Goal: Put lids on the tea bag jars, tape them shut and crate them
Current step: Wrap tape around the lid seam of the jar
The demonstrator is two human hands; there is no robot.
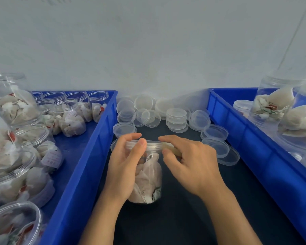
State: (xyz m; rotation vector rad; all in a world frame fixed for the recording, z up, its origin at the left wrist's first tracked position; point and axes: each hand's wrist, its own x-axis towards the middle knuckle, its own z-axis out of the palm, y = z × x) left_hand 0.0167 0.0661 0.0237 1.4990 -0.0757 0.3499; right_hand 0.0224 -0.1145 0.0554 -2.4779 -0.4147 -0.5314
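At the centre of the frame, a clear plastic jar of tea bags (148, 175) stands on a dark table (184, 218), already wearing its clear lid (145, 144). The left hand (125, 167) curls round the jar's upper side, thumb pressed against the lid's rim. The right hand (189, 163) pinches a pale strip, apparently tape (170, 147), against the right side of the lid, so sealing seems under way on this jar; how far round the tape runs cannot be told.

Much work appears to remain. The blue crate at the left of the frame (88, 156) holds many open-topped jars of tea bags (69, 117), none visibly capped. Loose lids (177, 117) lie scattered and stacked across the upper middle of the frame, behind the hands. The blue crate at the right of the frame (237, 124) holds several filled jars (276, 106); whether those are lidded and taped is hard to tell through the clear plastic.
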